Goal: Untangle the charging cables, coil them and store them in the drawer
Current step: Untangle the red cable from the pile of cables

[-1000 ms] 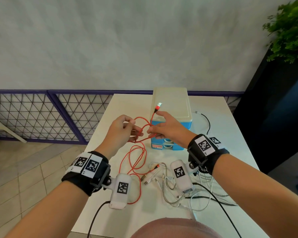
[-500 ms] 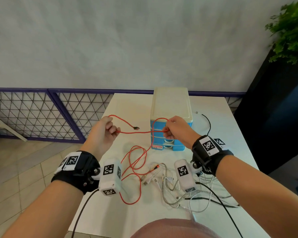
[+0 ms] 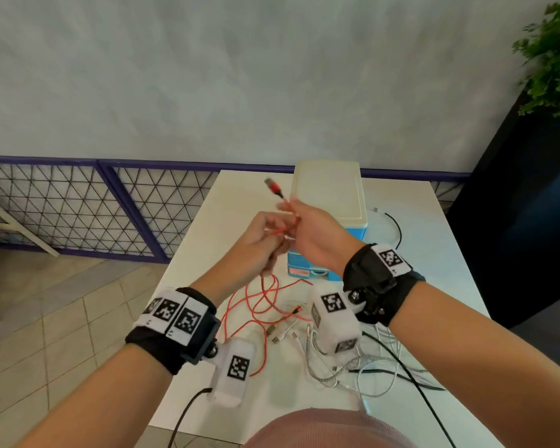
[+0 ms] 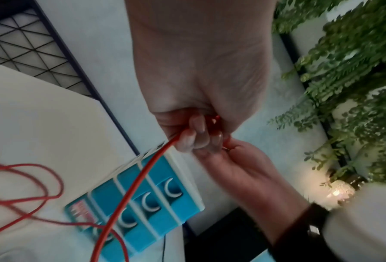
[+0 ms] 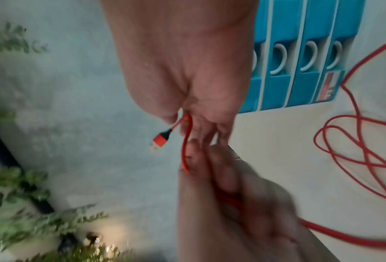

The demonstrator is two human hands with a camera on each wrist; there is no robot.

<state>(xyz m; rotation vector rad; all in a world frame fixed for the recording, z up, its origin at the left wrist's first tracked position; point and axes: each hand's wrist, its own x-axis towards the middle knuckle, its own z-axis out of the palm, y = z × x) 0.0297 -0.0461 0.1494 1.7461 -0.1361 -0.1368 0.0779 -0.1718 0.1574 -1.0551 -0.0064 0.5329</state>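
Smooth red-sheathed cable (image 3: 262, 305), glossy blue plastic drawers (image 5: 299, 53), matt white tabletop (image 3: 434, 253).

Indoor corner: tiled floor (image 3: 62, 318), potted plant (image 3: 553, 59).

Both forearms reach forward and meet above the table's far middle — left hand (image 3: 259, 240) and right hand (image 3: 311, 234) touching, fingers of each curled around the red cable (image 4: 129, 191).

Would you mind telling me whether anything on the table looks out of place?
Yes: white, braided and black cables lie knotted together on the table, with red cable loops trailing beside them. The drawer unit looks undamaged.
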